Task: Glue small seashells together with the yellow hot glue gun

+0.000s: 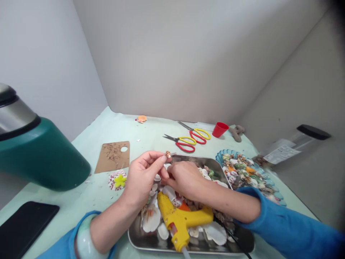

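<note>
Between the thumb and fingers of my left hand (144, 172) is a small brown-and-white seashell (168, 154), held above the far rim of a metal tray (137, 241). My right hand (185, 178) reaches down among the shells in the tray, its fingers bent and their tips hidden, so what they hold, if anything, does not show. A yellow glue gun (185, 217) lies across the shells, just below my right hand. White scallop shells (151, 218) and smaller mixed shells surround it.
Two pairs of scissors (185, 146) and a red cup (220, 130) lie beyond the tray. A blue dish (226, 153) of shells stands right. Left are a cardboard piece (107, 162), a shell flower (118, 180), a green bottle (54, 154) and a phone (27, 226).
</note>
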Demonstrator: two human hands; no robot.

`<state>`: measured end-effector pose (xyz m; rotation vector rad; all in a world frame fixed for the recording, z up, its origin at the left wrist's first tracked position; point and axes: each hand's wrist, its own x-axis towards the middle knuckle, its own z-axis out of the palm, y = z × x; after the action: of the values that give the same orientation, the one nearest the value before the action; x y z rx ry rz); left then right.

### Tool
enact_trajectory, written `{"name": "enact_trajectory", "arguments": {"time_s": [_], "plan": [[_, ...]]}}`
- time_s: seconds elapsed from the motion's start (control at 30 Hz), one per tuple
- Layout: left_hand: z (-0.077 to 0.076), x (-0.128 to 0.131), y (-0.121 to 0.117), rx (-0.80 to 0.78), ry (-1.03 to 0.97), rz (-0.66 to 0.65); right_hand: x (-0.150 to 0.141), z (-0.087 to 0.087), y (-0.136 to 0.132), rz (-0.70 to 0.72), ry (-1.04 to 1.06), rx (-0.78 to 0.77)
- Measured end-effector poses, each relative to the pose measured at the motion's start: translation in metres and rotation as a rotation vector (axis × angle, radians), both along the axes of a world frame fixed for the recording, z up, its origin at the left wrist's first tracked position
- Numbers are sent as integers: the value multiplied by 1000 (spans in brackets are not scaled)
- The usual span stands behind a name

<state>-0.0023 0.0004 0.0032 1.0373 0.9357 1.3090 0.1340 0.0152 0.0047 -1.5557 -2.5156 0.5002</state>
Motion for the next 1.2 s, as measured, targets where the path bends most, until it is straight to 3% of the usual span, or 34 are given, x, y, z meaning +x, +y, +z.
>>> {"name": "enact_trajectory", "arguments": {"time_s": [0.13, 0.23, 0.43, 0.63, 0.93, 1.2], "plan": [[-1, 0, 1, 8, 4, -4, -1, -4, -2, -70, 158, -75], [0, -1, 0, 11, 13, -2, 14, 2, 2, -126, 367, -163], [-1, -1, 0, -24, 63, -2, 51, 20, 4, -219, 886, -487], [-4, -2, 1, -28, 107, -62, 64, 18, -3, -271, 1207, -624], [1, 0, -3, -89, 153, -95, 62, 13, -8, -270, 1354, -670], [1, 3, -2, -91, 135, -135, 60, 13, -9, -266, 1329, -678]]}}
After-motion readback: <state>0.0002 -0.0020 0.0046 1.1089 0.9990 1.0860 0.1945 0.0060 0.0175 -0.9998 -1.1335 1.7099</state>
